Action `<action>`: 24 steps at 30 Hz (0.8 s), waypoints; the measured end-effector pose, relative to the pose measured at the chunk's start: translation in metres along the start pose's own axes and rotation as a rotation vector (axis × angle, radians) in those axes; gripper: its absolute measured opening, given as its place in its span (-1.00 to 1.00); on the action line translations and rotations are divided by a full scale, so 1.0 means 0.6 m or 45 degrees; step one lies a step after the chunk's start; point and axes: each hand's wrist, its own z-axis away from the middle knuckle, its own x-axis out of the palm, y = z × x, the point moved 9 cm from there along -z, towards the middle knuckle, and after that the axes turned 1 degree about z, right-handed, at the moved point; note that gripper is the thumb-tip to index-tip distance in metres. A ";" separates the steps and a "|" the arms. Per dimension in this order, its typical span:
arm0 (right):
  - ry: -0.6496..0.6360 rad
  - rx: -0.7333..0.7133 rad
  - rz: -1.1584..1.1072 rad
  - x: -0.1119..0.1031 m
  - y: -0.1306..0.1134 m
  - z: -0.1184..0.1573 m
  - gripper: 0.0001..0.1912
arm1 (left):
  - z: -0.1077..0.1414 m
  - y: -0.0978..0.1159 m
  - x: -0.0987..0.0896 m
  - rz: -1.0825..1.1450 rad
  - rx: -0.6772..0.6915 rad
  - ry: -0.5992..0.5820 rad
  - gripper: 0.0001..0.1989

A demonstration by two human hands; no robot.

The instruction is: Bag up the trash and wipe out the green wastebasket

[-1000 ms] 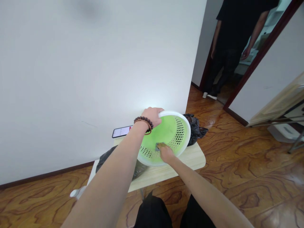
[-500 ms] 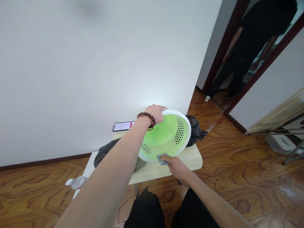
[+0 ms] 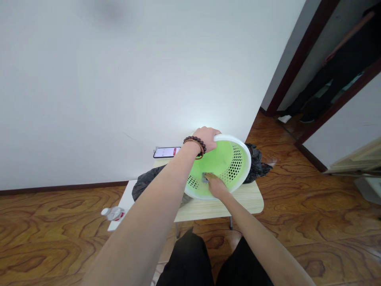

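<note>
A clear bottle point(image 3: 113, 213) was at the left end of the table point(image 3: 250, 200), then a dark bag point(image 3: 145, 182), and a phone point(image 3: 166, 152) along the back edge. The left hand point(image 3: 207, 138) curled firmly over the rim of a tilted green basket point(image 3: 224, 155) above the middle; inside, the right hand point(image 3: 217, 186), nearly closed, pinched a grey cloth point(image 3: 204, 178). A black bag point(image 3: 258, 163) sat by the right edge.

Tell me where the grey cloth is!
In the head view, the grey cloth is in the right hand, inside the green basket, left of its middle, below the left hand.
</note>
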 end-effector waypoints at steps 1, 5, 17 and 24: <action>0.001 0.005 0.021 0.006 -0.001 0.003 -0.43 | 0.001 0.000 -0.001 -0.005 -0.006 -0.002 -0.53; -0.031 -0.049 0.018 0.007 -0.016 0.027 -0.42 | 0.003 -0.001 -0.003 -0.023 -0.024 -0.016 -0.52; -0.122 -0.256 -0.181 -0.073 -0.063 0.142 -0.43 | 0.001 -0.004 -0.002 -0.009 -0.027 -0.012 -0.52; 0.196 -0.011 -0.159 -0.094 -0.031 0.025 -0.48 | -0.002 -0.005 0.001 -0.023 -0.047 0.007 -0.52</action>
